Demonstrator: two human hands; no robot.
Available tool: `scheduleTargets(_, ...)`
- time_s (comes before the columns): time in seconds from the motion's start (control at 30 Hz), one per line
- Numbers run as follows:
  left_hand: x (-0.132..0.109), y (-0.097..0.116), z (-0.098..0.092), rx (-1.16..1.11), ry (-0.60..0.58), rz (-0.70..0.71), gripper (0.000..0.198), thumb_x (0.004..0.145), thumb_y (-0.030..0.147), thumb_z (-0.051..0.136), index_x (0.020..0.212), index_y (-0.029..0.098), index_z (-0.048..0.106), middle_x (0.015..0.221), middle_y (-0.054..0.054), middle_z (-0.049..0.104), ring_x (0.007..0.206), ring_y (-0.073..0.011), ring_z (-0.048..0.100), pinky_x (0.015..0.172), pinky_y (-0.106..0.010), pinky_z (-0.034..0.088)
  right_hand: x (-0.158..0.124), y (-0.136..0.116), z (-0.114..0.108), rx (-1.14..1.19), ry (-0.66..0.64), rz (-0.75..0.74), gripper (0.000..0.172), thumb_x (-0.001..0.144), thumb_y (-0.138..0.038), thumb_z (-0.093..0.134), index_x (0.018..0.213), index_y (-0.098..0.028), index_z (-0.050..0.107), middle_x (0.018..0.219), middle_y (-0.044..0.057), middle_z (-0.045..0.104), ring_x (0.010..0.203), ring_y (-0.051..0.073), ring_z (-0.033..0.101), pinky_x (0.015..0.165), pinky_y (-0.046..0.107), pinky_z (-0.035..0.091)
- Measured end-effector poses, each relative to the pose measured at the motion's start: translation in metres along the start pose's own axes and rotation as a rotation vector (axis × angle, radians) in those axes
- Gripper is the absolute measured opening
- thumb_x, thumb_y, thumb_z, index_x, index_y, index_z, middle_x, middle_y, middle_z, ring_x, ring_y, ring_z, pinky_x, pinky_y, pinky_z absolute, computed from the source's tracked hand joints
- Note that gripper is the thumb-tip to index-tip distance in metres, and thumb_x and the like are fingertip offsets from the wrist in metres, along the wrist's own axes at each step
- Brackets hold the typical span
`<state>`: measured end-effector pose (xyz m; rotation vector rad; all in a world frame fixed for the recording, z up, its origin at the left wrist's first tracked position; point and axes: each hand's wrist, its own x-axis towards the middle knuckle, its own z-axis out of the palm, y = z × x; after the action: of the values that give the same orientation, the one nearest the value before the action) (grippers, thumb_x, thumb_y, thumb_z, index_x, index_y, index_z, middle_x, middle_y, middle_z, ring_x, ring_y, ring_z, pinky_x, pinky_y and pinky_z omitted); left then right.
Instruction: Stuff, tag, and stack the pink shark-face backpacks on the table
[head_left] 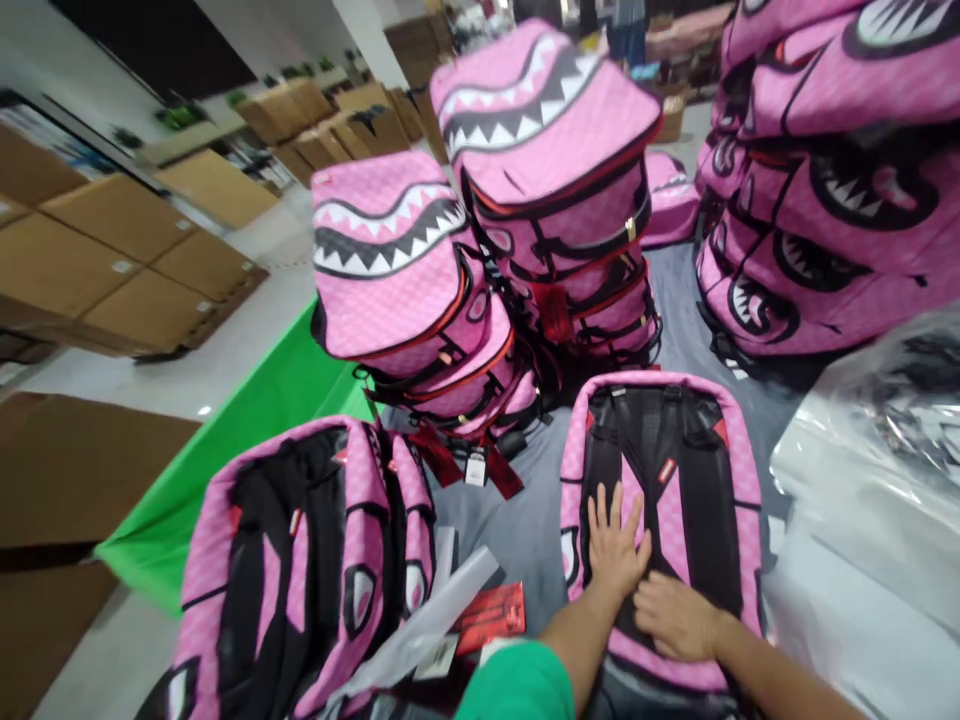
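Observation:
A pink backpack (742, 520) with black straps lies on the grey cloth (517, 540), its strap side facing up. My left hand (619, 548) rests flat on its back panel, fingers spread. Just below and to the right, my right hand (675, 618) is closed against the lower part of the same backpack. Its fingers are curled in, and what they hold, if anything, is hidden. To the left, a second pink backpack (206, 560) leans with its straps showing. Between the two lie red tags (491, 618) and a strip of clear plastic (420, 630).
Stacked pink backpacks with shark-mouth prints (390, 230) stand behind, with a taller stack (540, 130) beside them and more piled bags (862, 200) at right. Clear plastic bags (870, 560) lie at the right. Green sheeting (225, 460) edges the left; cardboard boxes (120, 230) stand beyond.

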<state>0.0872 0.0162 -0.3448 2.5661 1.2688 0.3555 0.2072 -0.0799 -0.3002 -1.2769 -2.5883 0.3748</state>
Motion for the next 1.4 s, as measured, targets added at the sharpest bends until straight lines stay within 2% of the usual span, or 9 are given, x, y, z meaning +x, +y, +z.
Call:
scheduleTargets(0.13,0.006,-0.002,-0.007,0.0,-0.065,0.013,0.072,0.097,0.047,0.056,0.162,0.038,0.024,0.171,-0.007,0.023,0.156,-0.0426,0.019,0.122,-0.068,0.026,-0.004,0.004,-0.011,0.025,0.064,0.034,0.025,0.083,-0.012,0.05,0.085,-0.027,0.069,0.082,0.0,0.07,0.078,0.017,0.06,0.077,0.03,0.048)
scheduleTargets(0.23,0.009,-0.005,-0.029,-0.001,-0.181,0.065,0.07,0.1,0.05,0.05,0.162,0.036,0.022,0.172,-0.009,0.018,0.157,-0.0416,0.017,0.121,-0.067,0.028,-0.004,0.028,-0.029,-0.042,0.217,0.299,0.039,0.094,-0.014,0.038,0.115,-0.02,0.071,0.111,0.01,0.073,0.106,0.025,0.061,0.101,0.045,0.045)
scheduleTargets(0.4,-0.012,-0.004,-0.057,-0.071,-0.316,0.125,0.091,0.091,0.076,0.048,0.164,0.034,0.014,0.172,-0.016,0.006,0.156,-0.0471,0.012,0.119,-0.071,0.024,0.006,0.063,-0.043,-0.305,0.349,0.789,0.055,0.1,-0.035,0.042,0.151,-0.014,0.048,0.158,0.02,0.044,0.15,0.043,0.026,0.116,0.069,0.024)
scheduleTargets(0.63,-0.028,-0.01,-0.043,-0.006,-0.28,0.229,0.108,0.084,0.079,0.054,0.164,0.029,0.002,0.17,-0.02,0.003,0.154,-0.0533,0.015,0.114,-0.076,0.022,-0.001,0.072,0.0,-0.394,0.434,0.748,0.08,0.098,-0.033,0.046,0.166,-0.022,0.006,0.169,0.016,0.027,0.154,0.046,0.019,0.115,0.07,0.029)
scheduleTargets(0.77,-0.022,-0.014,-0.039,-0.009,-0.295,0.231,0.108,0.084,0.079,0.054,0.164,0.031,0.0,0.169,-0.021,0.003,0.152,-0.0551,0.019,0.11,-0.078,0.025,-0.002,0.084,0.011,-0.397,0.512,0.718,0.084,0.095,-0.031,0.046,0.166,-0.026,0.003,0.171,0.014,0.023,0.153,0.046,0.022,0.112,0.07,0.033)
scheduleTargets(0.93,-0.044,-0.015,-0.034,0.023,-0.206,0.248,0.107,0.084,0.079,0.054,0.164,0.03,0.003,0.169,-0.021,0.008,0.153,-0.0521,0.021,0.111,-0.076,0.028,-0.007,0.076,0.015,-0.419,0.547,0.665,0.079,0.094,-0.034,0.047,0.166,-0.023,0.014,0.163,0.017,0.038,0.15,0.048,0.027,0.109,0.069,0.036)
scheduleTargets(1.07,-0.065,-0.017,-0.03,0.004,-0.216,0.201,0.11,0.077,0.082,0.058,0.164,0.034,0.01,0.168,-0.018,0.021,0.15,-0.0524,0.029,0.109,-0.075,0.032,-0.016,0.075,-0.005,-0.301,0.625,0.647,0.051,0.098,-0.032,0.044,0.149,-0.028,0.048,0.14,0.012,0.062,0.133,0.036,0.054,0.106,0.058,0.045)
scheduleTargets(1.23,-0.01,-0.015,-0.047,-0.085,-0.197,-0.031,0.093,0.084,0.08,0.051,0.161,0.031,0.032,0.15,-0.014,0.057,0.133,-0.0408,0.054,0.115,-0.061,0.036,0.004,0.116,-0.034,-0.243,0.757,0.746,0.058,0.105,-0.037,0.033,0.16,-0.017,0.03,0.147,0.019,0.056,0.134,0.032,0.055,0.108,0.052,0.047)
scheduleTargets(1.4,0.035,-0.02,-0.037,0.067,0.063,0.046,0.082,0.094,0.066,0.05,0.163,0.034,0.021,0.169,-0.01,0.026,0.154,-0.0393,0.028,0.118,-0.06,0.03,0.013,0.123,0.01,-0.45,0.599,0.611,0.083,0.103,-0.053,0.03,0.164,-0.005,0.001,0.164,0.029,0.031,0.148,0.043,0.036,0.113,0.062,0.036)
